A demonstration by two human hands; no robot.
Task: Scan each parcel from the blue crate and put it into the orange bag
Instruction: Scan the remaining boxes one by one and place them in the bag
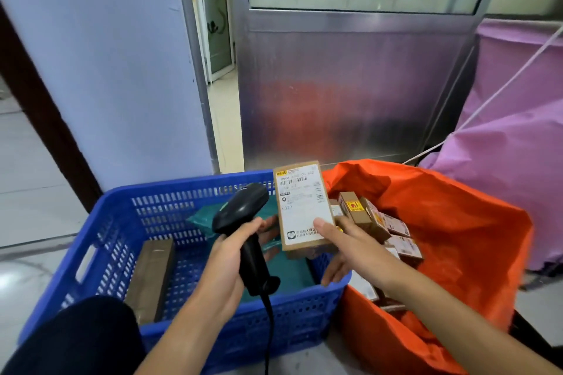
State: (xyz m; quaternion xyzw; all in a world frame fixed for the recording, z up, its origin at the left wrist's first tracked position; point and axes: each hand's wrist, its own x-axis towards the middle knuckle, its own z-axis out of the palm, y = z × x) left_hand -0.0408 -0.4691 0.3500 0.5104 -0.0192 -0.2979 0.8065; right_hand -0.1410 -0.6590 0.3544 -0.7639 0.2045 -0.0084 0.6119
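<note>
Centre frame: right hand (344,250) grips the parcel (303,207) by its lower end, long axis upright, over the blue crate (115,222). Left hand (231,256) grips the scanner (243,213) just left (head angled toward the label). Orange bag (457,222) lies immediately right

Location: parcel-sorting room of a courier or mail depot.
Indicators: corded barcode scanner (240,213); cardboard parcel (303,207) with printed shipping label; blue crate (304,310) and orange bag (457,222) on a tiled floor (27,192), the bag holding labelled boxes (393,225); purple sacks (511,167) beside a metal-clad door (350,85).
</note>
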